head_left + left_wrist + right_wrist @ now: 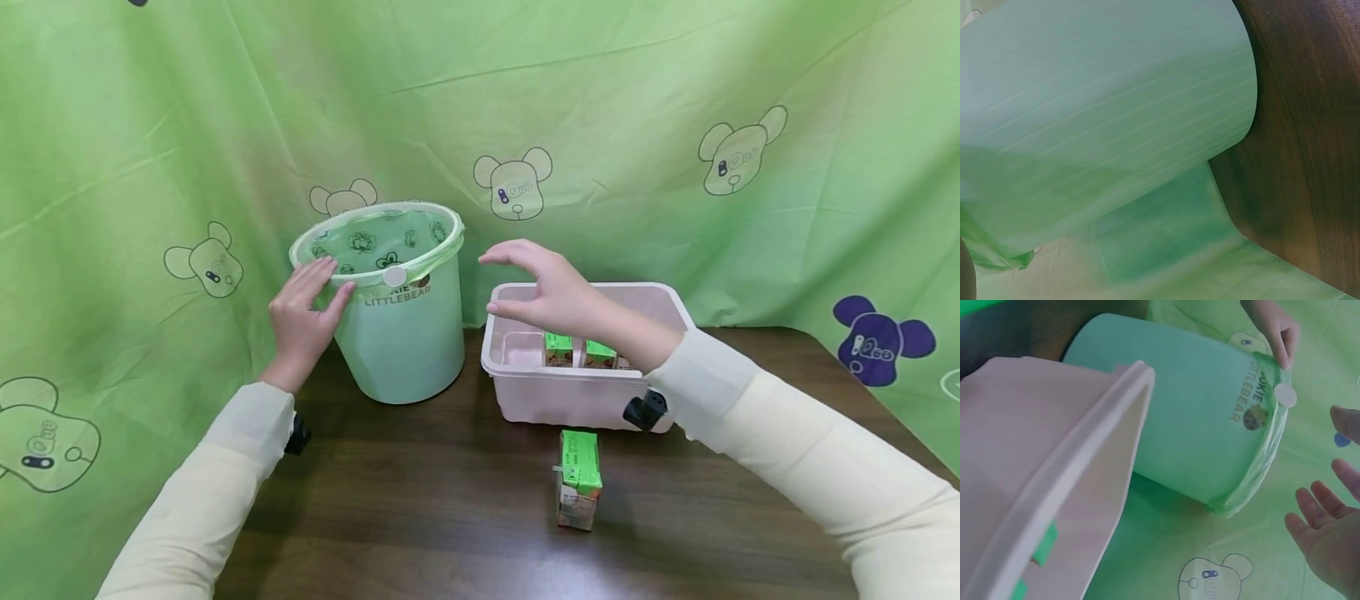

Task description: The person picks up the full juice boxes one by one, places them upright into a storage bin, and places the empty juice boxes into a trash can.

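Observation:
My left hand grips the rim of a mint-green trash bin, fingers over the edge and thumb outside. A thin green liner bag is folded over that rim, beside a round white button. My right hand hangs in the air above the left part of a pale pink plastic tub, thumb and fingers spread apart with nothing between them. Inside the tub stand small green-topped drink cartons, partly hidden by my right forearm. Another drink carton stands upright on the table in front of the tub.
The dark wooden table carries bin and tub side by side, with a narrow gap between them. Behind and at both sides hangs a green cloth printed with bear heads, close behind both containers.

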`<state>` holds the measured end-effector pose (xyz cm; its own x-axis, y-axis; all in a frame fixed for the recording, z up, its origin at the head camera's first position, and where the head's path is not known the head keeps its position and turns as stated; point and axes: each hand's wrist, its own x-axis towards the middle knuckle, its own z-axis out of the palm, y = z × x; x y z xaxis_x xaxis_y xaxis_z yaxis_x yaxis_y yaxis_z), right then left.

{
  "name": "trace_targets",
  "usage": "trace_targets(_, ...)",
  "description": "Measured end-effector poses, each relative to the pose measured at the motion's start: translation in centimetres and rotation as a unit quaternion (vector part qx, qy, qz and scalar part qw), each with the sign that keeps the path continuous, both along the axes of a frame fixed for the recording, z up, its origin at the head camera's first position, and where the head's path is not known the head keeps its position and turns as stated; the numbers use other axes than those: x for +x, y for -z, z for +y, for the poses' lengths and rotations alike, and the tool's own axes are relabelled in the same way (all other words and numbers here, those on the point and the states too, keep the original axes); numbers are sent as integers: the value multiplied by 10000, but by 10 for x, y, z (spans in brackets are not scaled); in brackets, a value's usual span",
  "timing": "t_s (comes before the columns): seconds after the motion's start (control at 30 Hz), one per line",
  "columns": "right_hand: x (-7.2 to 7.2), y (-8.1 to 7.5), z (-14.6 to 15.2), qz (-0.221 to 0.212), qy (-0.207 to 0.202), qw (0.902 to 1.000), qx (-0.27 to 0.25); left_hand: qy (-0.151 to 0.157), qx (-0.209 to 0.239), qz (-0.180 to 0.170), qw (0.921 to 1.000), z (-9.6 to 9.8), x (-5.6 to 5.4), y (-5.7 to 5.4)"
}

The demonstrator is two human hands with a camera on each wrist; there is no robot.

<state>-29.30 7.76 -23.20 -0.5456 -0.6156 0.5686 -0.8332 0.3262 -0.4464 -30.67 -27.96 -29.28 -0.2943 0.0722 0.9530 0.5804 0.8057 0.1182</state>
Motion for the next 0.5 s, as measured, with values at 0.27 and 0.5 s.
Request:
trace_targets(0.27,15,16,20,78,-335,9991,-237,13,5,8,10000,0,-1,-1)
trace_targets(0.5,26,35,34,166,-535,9981,-239,-2,34,65,10000,0,-1,0)
